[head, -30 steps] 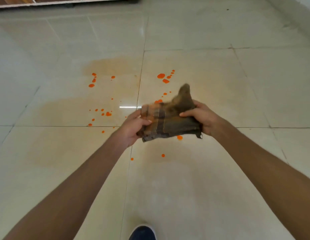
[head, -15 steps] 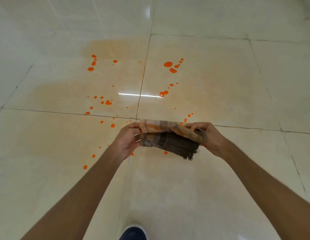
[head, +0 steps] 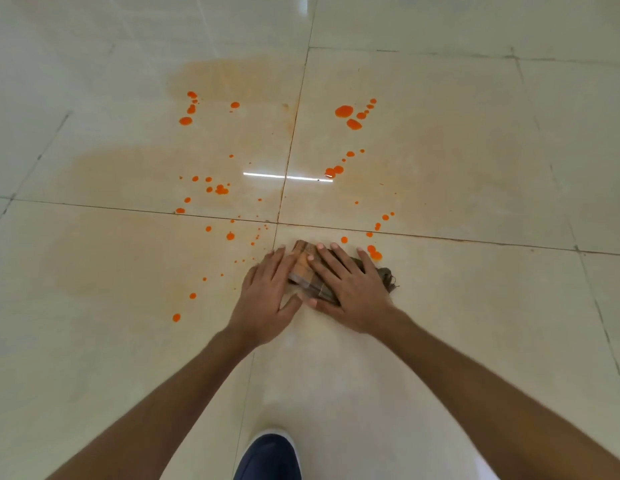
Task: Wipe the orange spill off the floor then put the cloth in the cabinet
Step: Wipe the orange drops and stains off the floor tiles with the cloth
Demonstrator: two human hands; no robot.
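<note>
A folded brown checked cloth with orange stains lies flat on the cream tiled floor. My left hand presses its left side with fingers spread. My right hand lies flat over the cloth's right part, fingers straight, hiding most of it. A frayed dark end of the cloth sticks out to the right of my right hand. Orange drops of the spill are scattered over the tiles ahead and to the left, with pale orange smears around them. The cabinet is out of view.
Dark grout lines cross just beyond the cloth. A blue shoe tip shows at the bottom edge. A bright light reflection streaks the floor among the drops.
Both hands have brought the cloth from mid-air down onto the floor and now press it flat. The view has tilted down; the cabinet base at the top is gone.
</note>
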